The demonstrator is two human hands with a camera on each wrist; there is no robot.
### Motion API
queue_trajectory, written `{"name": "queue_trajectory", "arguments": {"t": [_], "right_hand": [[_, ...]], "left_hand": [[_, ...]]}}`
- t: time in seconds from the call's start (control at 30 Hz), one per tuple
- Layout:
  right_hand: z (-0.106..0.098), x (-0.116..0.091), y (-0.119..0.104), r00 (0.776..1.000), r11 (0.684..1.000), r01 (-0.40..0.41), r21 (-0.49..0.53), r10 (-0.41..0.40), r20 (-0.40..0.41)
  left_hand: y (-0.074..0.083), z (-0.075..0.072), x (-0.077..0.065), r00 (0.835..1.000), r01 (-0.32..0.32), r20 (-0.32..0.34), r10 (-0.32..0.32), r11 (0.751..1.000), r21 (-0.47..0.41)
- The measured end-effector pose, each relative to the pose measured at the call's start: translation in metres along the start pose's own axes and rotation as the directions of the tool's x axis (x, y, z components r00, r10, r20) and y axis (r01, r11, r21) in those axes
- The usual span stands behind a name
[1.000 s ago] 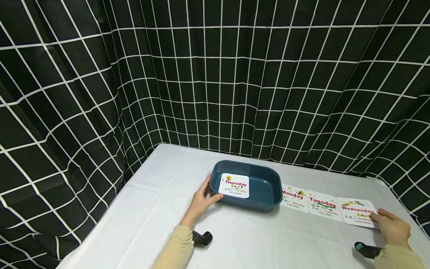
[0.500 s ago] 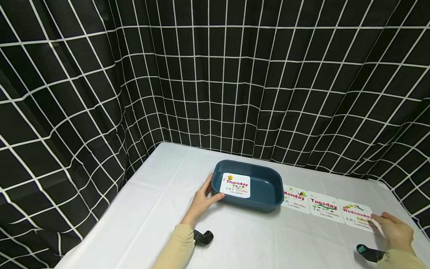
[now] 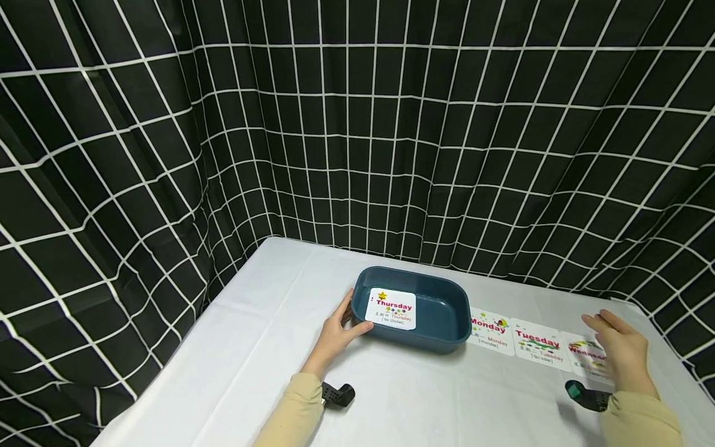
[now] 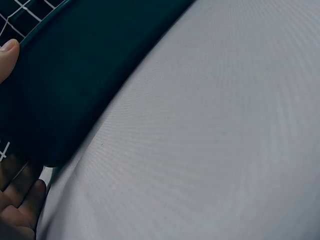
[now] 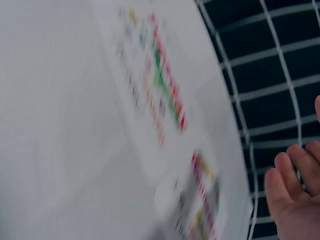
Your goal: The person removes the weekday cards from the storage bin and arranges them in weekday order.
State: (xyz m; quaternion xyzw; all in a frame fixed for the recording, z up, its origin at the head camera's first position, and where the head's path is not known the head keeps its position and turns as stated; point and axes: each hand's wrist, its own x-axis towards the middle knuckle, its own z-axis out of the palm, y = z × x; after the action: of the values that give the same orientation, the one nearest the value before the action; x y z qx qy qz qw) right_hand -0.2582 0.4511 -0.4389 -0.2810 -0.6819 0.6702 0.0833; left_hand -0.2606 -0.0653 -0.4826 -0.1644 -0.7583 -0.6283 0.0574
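A left hand [image 3: 329, 340] grips the left end of a dark blue bin [image 3: 438, 313], thumb over the near rim, fingers against the outside. A Thursday card [image 3: 392, 310] lies inside, toward that end. To the right, a Monday card [image 3: 491, 333], Tuesday card [image 3: 539, 345] and Wednesday card [image 3: 583, 358] form a row on a white tablecloth [image 3: 424, 397]. The right hand [image 3: 627, 354] is raised over the Wednesday card, partly hiding it, fingers loosely bent, thumb spread away. A black-and-white grid curtain [image 3: 357, 136] hangs behind
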Motion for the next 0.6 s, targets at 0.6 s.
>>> {"name": "queue_trajectory", "arguments": {"t": [0.6], "right_hand": [[0.105, -0.014, -0.031, 0.844, 0.932, 0.349, 0.101, -0.359, 0.398]], "left_hand": [[0.000, 0.000, 0.000, 1.000, 0.014, -0.001, -0.014, 1.000, -0.005]]}}
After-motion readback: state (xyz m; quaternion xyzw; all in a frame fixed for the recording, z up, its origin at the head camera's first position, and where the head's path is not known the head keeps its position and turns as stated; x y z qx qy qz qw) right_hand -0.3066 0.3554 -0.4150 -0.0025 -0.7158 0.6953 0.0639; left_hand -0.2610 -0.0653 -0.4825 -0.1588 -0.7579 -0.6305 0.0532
